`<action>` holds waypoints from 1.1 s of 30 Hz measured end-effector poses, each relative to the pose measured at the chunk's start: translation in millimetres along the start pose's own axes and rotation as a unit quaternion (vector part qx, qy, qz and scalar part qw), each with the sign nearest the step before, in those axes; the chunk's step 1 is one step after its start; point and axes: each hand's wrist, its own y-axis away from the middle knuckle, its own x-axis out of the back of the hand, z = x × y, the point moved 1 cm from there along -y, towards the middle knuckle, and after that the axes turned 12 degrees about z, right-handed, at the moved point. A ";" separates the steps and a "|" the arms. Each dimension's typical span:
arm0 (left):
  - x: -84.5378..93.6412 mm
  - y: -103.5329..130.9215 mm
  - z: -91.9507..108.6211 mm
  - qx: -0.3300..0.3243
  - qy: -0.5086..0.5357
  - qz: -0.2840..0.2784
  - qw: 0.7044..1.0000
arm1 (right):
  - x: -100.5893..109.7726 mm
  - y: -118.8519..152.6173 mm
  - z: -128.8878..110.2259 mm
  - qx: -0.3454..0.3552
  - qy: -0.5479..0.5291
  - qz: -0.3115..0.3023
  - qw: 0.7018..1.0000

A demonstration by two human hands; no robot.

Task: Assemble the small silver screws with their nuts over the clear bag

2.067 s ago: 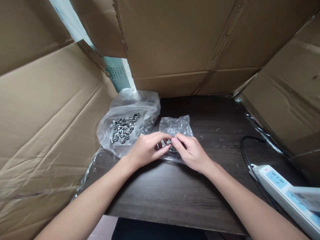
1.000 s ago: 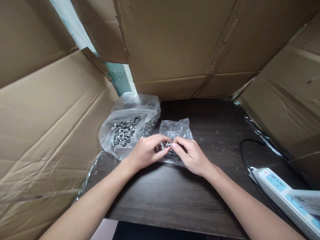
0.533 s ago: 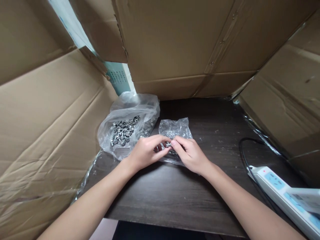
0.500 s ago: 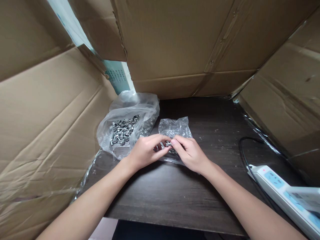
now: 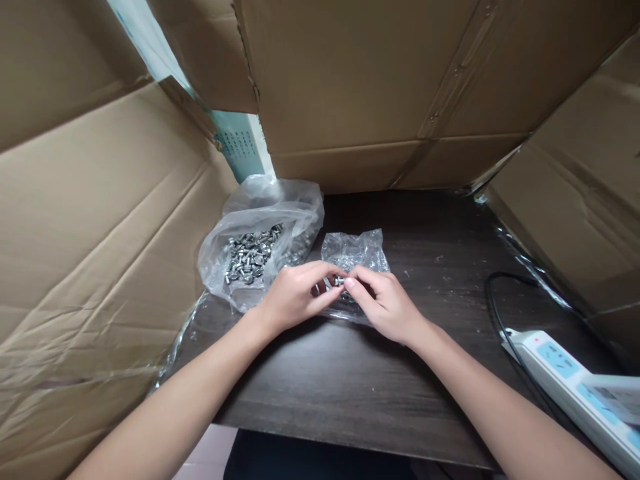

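Between the fingertips of both hands is a small metal screw (image 5: 339,281). My left hand (image 5: 299,293) pinches its left end between thumb and forefinger. The thumb and forefinger of my right hand (image 5: 385,301) close on its right end. Beneath and behind the hands lies a small clear plastic bag (image 5: 354,248), with some metal pieces partly hidden by the fingers. A larger clear plastic bag (image 5: 215,257) sits open to the left, holding a heap of loose metal screws (image 5: 253,255).
The dark wooden table (image 5: 330,387) is enclosed by cardboard walls (image 5: 345,80) at the back and sides. A white power strip (image 5: 560,360) with a black cable (image 5: 490,303) lies at the right. A green printed sheet (image 5: 240,143) shows through a gap at back left.
The whole view has shifted slightly, so the table and bags appear a little further right and up. Both hands keep nearly the same pose around the screw.
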 end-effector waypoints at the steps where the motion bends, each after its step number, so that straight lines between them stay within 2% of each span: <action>1: -0.2 0.1 -0.2 0.001 0.002 0.000 1.000 | -0.4 0.1 0.2 -0.001 0.000 0.001 1.000; 14: -2.0 0.5 1.1 -0.007 0.003 -0.014 1.000 | 0.0 -1.6 -1.4 0.010 -0.005 -0.003 1.000; 22: 0.6 -1.8 1.9 0.015 -0.009 -0.005 1.000 | 2.5 -1.9 -2.1 0.019 -0.001 0.028 0.999; 33: 1.1 -0.7 -6.9 -0.009 -0.004 0.013 1.000 | 3.3 -1.4 -1.9 0.011 0.020 0.064 0.998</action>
